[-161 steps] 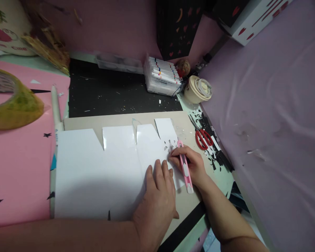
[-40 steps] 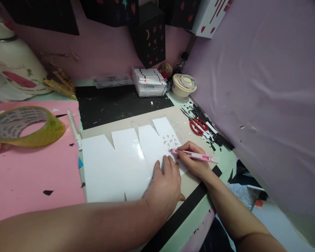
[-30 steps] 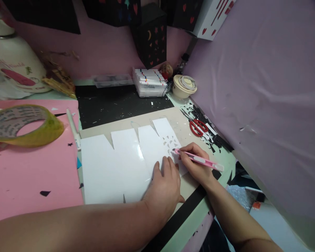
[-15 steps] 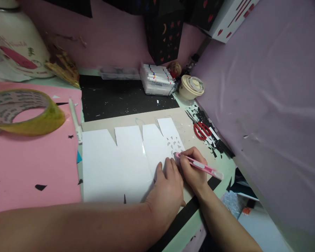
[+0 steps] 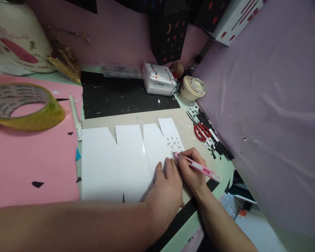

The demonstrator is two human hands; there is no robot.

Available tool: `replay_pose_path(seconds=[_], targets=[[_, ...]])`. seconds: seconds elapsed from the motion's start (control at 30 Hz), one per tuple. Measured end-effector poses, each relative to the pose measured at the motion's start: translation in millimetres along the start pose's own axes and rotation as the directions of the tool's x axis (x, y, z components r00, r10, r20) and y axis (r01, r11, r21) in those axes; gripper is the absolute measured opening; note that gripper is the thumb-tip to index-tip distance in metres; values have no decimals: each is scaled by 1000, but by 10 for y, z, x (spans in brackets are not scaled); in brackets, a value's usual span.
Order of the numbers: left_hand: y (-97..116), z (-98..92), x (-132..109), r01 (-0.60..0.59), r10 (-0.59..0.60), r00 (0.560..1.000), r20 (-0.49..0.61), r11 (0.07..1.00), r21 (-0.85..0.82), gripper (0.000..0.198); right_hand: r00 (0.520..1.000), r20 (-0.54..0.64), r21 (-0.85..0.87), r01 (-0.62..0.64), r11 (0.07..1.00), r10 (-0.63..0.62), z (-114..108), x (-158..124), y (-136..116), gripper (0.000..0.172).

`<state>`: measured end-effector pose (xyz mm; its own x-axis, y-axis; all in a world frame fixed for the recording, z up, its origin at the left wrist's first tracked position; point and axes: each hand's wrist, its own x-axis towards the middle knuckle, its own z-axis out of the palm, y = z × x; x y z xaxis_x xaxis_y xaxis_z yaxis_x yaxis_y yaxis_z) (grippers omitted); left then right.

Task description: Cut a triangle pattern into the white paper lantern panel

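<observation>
A white card sheet [image 5: 115, 161] with notched top flaps lies on a beige cutting board [image 5: 126, 119]. My left hand [image 5: 165, 192] presses flat on the sheet's right part, fingers together and stretched out. My right hand [image 5: 191, 168] is closed round a pink craft knife [image 5: 196, 166], held like a pen, its tip on the rightmost flap just below a cluster of small cut-out shapes [image 5: 175, 142].
Red scissors [image 5: 202, 131] lie among black paper scraps at the right. A marker case [image 5: 159, 78], a cream bowl [image 5: 193, 87] and a black sheet [image 5: 120, 98] sit behind. At the left are pink paper [image 5: 28, 157], a tape roll [image 5: 21, 108] and a white pen [image 5: 75, 117].
The knife tip has crept down the flap, from beside the cut-outs to just below them. Since the earliest frame the knife handle swung from pointing toward me to pointing right. My left hand stayed put.
</observation>
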<state>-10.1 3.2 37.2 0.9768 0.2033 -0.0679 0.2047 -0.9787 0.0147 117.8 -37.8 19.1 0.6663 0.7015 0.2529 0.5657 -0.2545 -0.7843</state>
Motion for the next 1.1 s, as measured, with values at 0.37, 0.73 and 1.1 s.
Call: replay_pose_path(seconds=[0.37, 0.73, 1.1], targets=[[2, -9, -5, -15, 15, 999, 42, 1000, 11, 85, 1000, 23, 21, -11, 1000, 11, -18, -24, 16, 12], [-16, -27, 18, -4, 4, 999, 32, 1000, -25, 86, 999, 39, 26, -17, 1000, 16, -31, -38, 21, 13], [-25, -23, 26, 12, -10, 999, 30, 999, -42, 86, 999, 48, 16, -19, 1000, 19, -38, -27, 18, 12]])
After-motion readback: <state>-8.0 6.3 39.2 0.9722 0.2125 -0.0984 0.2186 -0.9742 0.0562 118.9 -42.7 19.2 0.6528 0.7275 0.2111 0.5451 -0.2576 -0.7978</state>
